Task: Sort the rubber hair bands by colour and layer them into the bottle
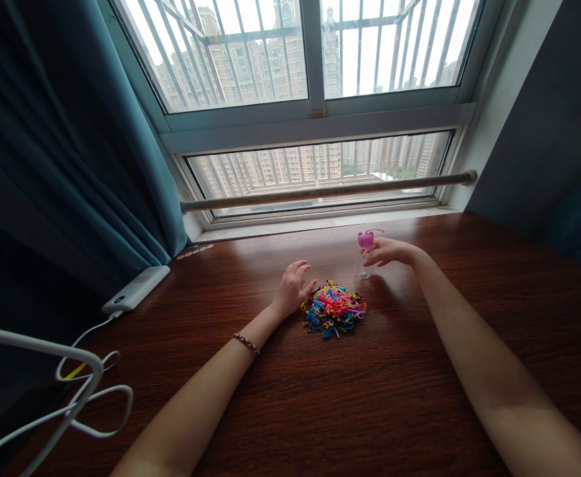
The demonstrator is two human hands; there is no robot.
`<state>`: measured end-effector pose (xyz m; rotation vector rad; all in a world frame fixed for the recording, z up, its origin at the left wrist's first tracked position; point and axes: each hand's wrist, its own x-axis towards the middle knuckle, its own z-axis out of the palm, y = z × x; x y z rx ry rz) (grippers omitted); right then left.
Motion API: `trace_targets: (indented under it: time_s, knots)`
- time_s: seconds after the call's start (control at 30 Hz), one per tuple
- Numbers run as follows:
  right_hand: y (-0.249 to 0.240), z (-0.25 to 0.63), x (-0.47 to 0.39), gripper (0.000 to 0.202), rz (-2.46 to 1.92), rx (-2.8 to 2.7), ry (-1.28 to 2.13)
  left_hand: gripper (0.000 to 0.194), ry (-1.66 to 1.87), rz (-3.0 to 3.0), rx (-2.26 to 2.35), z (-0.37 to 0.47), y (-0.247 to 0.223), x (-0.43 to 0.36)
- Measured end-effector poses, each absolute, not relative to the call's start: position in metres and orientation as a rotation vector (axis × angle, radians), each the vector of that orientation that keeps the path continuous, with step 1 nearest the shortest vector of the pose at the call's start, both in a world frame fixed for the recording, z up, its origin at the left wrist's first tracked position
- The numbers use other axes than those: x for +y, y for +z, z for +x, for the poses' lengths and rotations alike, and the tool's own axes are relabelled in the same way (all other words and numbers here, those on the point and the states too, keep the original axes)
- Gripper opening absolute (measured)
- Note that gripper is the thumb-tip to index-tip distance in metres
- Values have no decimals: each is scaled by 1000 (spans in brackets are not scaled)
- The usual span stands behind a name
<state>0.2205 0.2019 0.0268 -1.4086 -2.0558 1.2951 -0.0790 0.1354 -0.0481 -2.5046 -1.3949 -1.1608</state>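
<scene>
A heap of small multicoloured rubber bands lies on the brown wooden table. Beside its upper left edge rests my left hand, palm down, fingers apart and holding nothing. Behind the heap and to the right, a small see-through bottle with a pink cat-shaped cap stands upright. My right hand reaches it from the right, with thumb and fingers around its upper part just below the cap. The bottle looks see-through, and I cannot make out anything inside.
On the left, a white power bank lies near the blue curtain, with a white cable plugged in. A white bent tube stands at the lower left. A metal rail crosses the window behind the table.
</scene>
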Motion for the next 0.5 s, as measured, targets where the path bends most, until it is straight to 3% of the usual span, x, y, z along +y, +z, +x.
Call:
trace_targets:
  time_s: [0.37,0.5]
  knots:
    - [36,220,199,37,-1335,-2072,1316,32,-1194,-2497,-1374,-78,-45,134]
    - [50,190,186,36,-1065,-2082,1225,49,-1230,-2478,-1327,-71,-36,124]
